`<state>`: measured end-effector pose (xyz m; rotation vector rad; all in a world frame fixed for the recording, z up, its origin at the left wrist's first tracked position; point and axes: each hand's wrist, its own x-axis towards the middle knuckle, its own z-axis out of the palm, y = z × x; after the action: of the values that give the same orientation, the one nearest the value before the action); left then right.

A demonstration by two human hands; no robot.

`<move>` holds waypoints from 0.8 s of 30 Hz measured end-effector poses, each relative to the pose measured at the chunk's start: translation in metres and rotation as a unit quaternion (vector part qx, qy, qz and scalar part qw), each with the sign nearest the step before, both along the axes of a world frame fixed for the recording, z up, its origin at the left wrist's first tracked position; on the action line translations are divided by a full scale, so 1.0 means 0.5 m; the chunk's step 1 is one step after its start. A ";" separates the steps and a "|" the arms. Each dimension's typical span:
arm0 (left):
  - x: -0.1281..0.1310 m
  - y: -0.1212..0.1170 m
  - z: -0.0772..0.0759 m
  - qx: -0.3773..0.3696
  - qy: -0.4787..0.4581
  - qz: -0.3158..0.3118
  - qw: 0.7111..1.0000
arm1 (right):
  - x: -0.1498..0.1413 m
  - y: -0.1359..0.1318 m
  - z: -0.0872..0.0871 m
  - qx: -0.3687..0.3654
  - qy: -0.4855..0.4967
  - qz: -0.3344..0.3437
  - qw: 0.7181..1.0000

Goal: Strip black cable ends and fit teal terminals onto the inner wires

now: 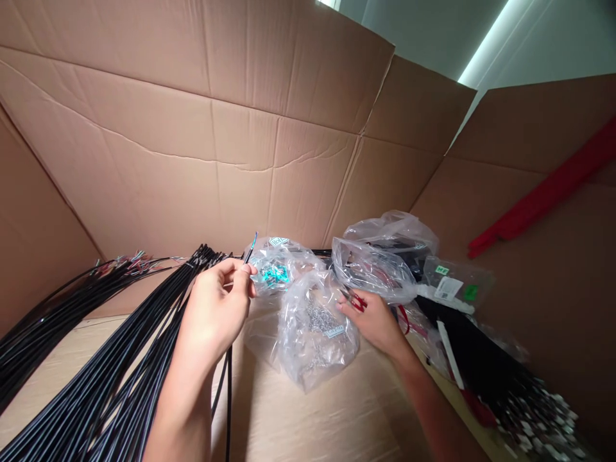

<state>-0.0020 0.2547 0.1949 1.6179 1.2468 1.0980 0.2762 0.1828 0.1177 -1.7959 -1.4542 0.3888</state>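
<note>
My left hand (219,301) pinches a black cable (248,256) near its end, between thumb and fingers. Thin blue inner wires stick up from the cut sheath, and the rest of the cable hangs below the hand. In my right hand (373,321) is a small red-handled hand tool (357,301) with a dark tip pointing left; its exact kind is partly hidden by the fingers. Between the hands lies a clear plastic bag (298,353) of small silvery metal pieces. Behind it, another clear bag (308,260) holds small teal pieces (275,274).
Bundles of black cables (120,359) spread over the wooden surface (298,430) at left. More clear bags (375,269) lie at back right, beside a black cable bundle (476,340) with white connectors (539,417). Cardboard walls (168,128) enclose the back and sides; a red strip (543,192) crosses the right one.
</note>
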 end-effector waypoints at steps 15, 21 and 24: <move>-0.017 -0.004 0.008 0.006 -0.026 0.000 1.000 | -0.136 0.176 0.095 0.001 -0.074 0.083 0.994; -0.012 -0.011 0.017 0.012 -0.030 -0.006 0.999 | -0.073 -0.006 0.030 -0.076 -0.016 0.112 0.991; -0.002 -0.017 0.023 0.011 -0.029 -0.010 0.999 | -0.068 -0.022 -0.010 -0.117 0.006 0.140 0.983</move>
<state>-0.0031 0.2463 0.2064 1.5990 1.1829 1.1420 0.2421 0.1720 0.1129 -1.7649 -1.7163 0.7404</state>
